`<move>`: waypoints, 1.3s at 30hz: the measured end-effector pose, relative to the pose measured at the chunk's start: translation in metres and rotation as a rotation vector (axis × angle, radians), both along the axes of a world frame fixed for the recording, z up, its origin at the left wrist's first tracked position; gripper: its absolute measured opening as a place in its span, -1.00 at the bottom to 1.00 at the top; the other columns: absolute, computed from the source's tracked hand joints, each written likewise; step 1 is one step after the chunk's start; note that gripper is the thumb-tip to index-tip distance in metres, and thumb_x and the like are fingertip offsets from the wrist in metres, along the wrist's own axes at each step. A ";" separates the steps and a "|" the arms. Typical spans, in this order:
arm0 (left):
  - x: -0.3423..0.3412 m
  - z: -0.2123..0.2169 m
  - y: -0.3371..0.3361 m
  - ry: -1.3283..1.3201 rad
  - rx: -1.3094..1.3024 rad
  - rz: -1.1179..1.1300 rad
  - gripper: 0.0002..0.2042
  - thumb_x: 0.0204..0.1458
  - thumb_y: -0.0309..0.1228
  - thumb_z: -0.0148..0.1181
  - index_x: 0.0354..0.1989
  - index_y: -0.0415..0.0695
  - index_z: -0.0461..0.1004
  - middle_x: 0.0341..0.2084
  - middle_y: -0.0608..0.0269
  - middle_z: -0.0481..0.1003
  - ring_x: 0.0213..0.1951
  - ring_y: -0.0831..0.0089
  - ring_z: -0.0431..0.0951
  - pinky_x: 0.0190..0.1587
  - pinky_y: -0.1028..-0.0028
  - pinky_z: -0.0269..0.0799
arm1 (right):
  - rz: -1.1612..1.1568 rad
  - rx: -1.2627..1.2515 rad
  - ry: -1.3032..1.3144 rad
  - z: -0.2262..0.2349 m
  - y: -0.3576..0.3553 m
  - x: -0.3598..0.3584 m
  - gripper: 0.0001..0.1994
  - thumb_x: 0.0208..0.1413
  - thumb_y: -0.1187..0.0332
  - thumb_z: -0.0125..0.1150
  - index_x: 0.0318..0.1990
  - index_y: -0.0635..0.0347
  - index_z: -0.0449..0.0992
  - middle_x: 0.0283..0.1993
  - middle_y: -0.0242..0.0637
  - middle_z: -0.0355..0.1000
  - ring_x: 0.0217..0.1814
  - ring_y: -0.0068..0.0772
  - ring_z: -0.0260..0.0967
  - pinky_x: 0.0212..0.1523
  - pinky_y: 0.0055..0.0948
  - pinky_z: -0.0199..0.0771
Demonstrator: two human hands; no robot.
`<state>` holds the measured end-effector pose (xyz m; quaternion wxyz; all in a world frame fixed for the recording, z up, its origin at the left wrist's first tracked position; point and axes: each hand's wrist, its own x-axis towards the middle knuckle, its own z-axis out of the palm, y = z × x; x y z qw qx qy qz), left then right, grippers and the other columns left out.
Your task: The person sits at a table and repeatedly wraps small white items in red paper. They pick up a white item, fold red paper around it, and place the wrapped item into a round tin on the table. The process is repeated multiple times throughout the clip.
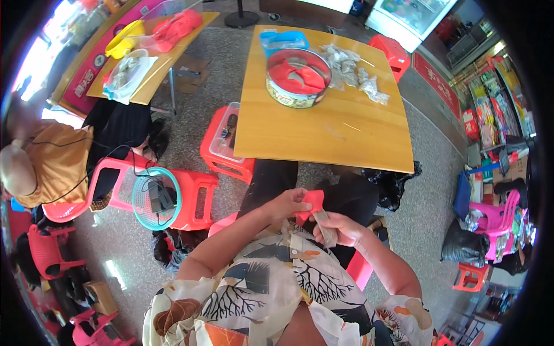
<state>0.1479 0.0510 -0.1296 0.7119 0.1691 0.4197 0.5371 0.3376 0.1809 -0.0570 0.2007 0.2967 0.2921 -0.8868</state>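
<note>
As hands (288, 203) hold pieces (315, 198), tin (297, 100) (overlapping container (281, 40))

- hands (287, 204) in front of bench (323, 137)
- tin (295, 100) on bench toward far edge, tub (278, 42) behind it to the left, plastic wrap (348, 66) to its right
- stool (229, 168) left of bench, box (221, 145) on it
- basket (141, 203) left of hands, device (162, 196) in it

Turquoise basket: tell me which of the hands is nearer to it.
Left. The left hand is to the right of the basket; the right hand is farther out on that same side.
</note>
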 end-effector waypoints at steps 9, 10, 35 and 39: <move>0.014 0.015 -0.004 -0.024 0.051 -0.129 -0.63 0.11 -0.36 0.25 0.06 -0.17 0.38 -0.15 0.28 0.52 -0.15 0.55 0.51 -0.13 0.48 0.47 | -0.079 0.262 -0.115 -0.018 0.005 -0.005 -0.82 0.23 0.35 0.08 -0.09 0.18 0.32 -0.32 -0.20 0.47 -0.40 -0.36 0.50 -0.44 -0.46 0.55; 0.012 0.028 -0.005 0.004 0.036 -0.153 -0.64 0.11 -0.36 0.25 0.06 -0.16 0.39 -0.14 0.28 0.51 -0.14 0.56 0.50 -0.13 0.49 0.47 | -0.072 0.285 -0.107 -0.013 0.006 -0.009 -0.82 0.22 0.33 0.09 -0.11 0.18 0.33 -0.32 -0.22 0.46 -0.48 -0.40 0.48 -0.51 -0.49 0.53; -0.030 0.078 0.034 0.066 0.265 0.013 -0.63 0.05 -0.42 0.31 0.02 -0.19 0.39 -0.16 0.35 0.49 -0.12 0.56 0.48 -0.01 0.49 0.41 | -0.232 1.088 0.370 0.038 0.026 -0.067 -0.82 0.09 0.45 0.16 -0.17 0.34 0.47 -0.30 -0.29 0.49 -0.26 -0.61 0.39 -0.19 -0.54 0.39; -0.034 0.048 0.035 0.077 0.210 0.065 -0.60 0.05 -0.42 0.31 0.04 -0.19 0.37 -0.13 0.34 0.48 -0.09 0.57 0.47 0.01 0.50 0.40 | -0.379 1.361 0.306 0.010 0.015 -0.087 -0.82 0.02 0.44 0.18 -0.24 0.36 0.48 -0.40 -0.23 0.49 -0.34 -0.63 0.37 -0.26 -0.52 0.40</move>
